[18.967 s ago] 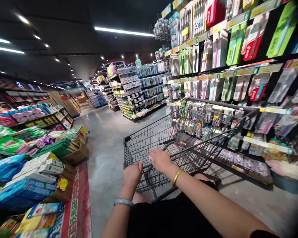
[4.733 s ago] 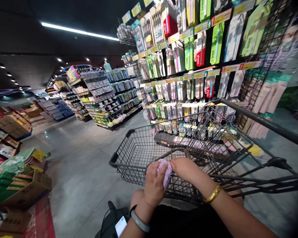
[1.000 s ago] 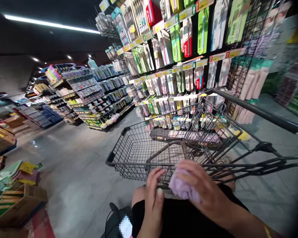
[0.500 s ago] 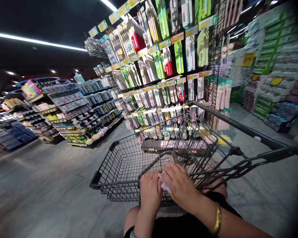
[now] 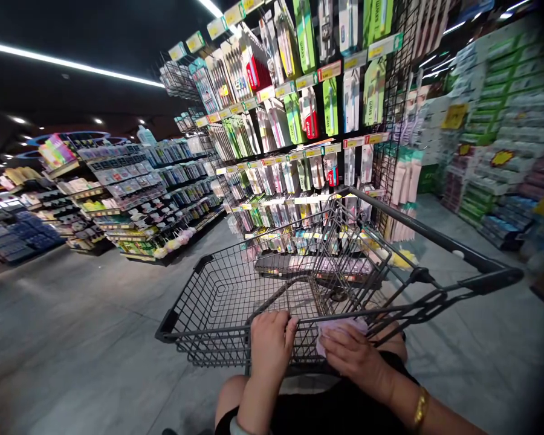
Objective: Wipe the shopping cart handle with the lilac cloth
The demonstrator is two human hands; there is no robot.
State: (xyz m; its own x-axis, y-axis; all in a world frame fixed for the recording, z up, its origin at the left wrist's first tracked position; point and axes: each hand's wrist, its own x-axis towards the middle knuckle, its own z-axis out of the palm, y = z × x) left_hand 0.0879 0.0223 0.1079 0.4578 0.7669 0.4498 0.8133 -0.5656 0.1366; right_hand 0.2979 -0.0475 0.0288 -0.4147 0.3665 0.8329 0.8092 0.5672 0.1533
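Stocked shelves (image 5: 122,226) stand beyond the far left of the shopping cart (image 5: 222,331), with fluffy pastel items (image 5: 176,243) at their near corner. The cart is of dark wire mesh, its basket front pointing left and fitted with black corner pieces. At the middle of the cart's near side, the left hand (image 5: 272,341) is closed over the top rim; a pale band (image 5: 239,428) shows at its wrist. Display rack (image 5: 281,159), hung with packaged toothbrushes, rises directly behind the cart. Right of the left hand, lilac cloth (image 5: 329,324) lies against the cart's near rim, gripped under the bent fingers of the right hand (image 5: 351,356). A gold bracelet (image 5: 421,406) is on that wrist. The cart's push bar (image 5: 417,226) extends along its right end. Stacked packs (image 5: 503,127) stand well beyond the bar, bearing yellow signs.
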